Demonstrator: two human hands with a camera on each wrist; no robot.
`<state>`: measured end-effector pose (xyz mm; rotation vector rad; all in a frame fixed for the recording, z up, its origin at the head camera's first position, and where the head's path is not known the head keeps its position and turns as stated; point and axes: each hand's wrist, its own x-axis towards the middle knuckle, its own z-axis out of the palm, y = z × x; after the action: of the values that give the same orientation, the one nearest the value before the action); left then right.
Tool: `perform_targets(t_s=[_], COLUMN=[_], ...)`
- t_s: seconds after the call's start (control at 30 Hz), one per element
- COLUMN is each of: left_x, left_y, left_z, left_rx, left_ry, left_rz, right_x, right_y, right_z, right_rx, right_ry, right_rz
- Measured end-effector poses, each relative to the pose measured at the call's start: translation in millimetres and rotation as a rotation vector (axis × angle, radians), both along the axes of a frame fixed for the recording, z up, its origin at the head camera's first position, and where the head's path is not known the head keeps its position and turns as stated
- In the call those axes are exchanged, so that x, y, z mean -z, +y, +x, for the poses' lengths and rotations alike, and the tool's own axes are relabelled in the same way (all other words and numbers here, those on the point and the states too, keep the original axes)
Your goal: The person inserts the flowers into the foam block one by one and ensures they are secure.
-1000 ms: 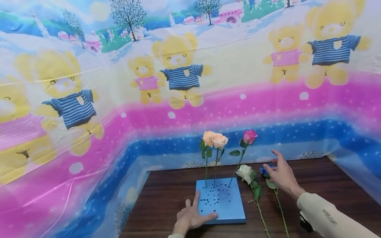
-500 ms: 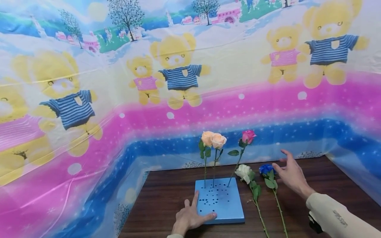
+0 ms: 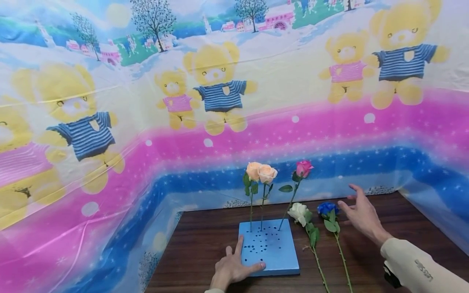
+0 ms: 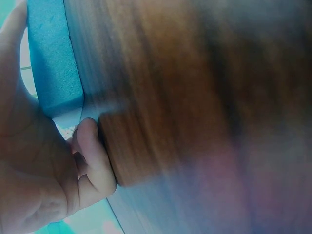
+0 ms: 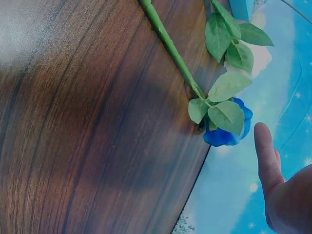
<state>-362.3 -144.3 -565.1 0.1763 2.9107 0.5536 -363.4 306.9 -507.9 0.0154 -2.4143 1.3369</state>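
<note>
My left hand [image 3: 231, 266] rests against the front left corner of a light blue foam block [image 3: 275, 256], thumb on its front edge and forefinger along its left side. Close up, the left wrist view shows the block's side [image 4: 53, 58] beside that hand. Two peach roses [image 3: 266, 173] and a pink rose [image 3: 304, 168] stand in the block's holes, the pink one leaning right. A blue rose [image 3: 327, 208] lies on the table to the right. Just beside its bloom, my right hand [image 3: 364, 217] hovers with fingers spread, holding nothing. The right wrist view shows a fingertip near the blue petals [image 5: 219, 138].
A white rose [image 3: 298, 212] lies between the block and the blue rose, both stems running toward the front of the dark wooden table [image 3: 199, 236]. Behind the table's far edge hangs a printed cloth [image 3: 205, 158] with teddy bears.
My right hand has drawn back to the right, uncovering the blue rose's bloom. My left hand keeps its place on the block, and the flowers have not been moved.
</note>
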Motion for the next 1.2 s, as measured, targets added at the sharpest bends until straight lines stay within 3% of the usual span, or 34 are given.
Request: perform_targets(t_s=[0.3, 0.6, 0.7, 0.93, 1.2], left_x=[0.8, -0.6, -0.9, 0.8, 0.6], left_y=[0.0, 0.9, 0.5, 0.0, 0.1], left_z=[-0.2, -0.3, 0.1, -0.8, -1.1], left_rx=[0.003, 0.002, 0.001, -0.008, -0.011], left_ry=[0.009, 0.007, 0.006, -0.009, -0.008], left_rz=[-0.004, -0.003, -0.001, 0.012, 0.025], right_x=[4.2, 16.7, 17.5, 18.4, 22.1], right_y=[-1, -6, -9, -17, -20], right_z=[1.6, 9.0, 11.1, 19.4, 20.4], right_rx=[-0.001, 0.054, 0.043, -0.047, -0.058], right_ry=[-0.01, -0.05, -0.1, -0.264, -0.435], right_rz=[0.006, 0.129, 0.14, -0.01, -0.027])
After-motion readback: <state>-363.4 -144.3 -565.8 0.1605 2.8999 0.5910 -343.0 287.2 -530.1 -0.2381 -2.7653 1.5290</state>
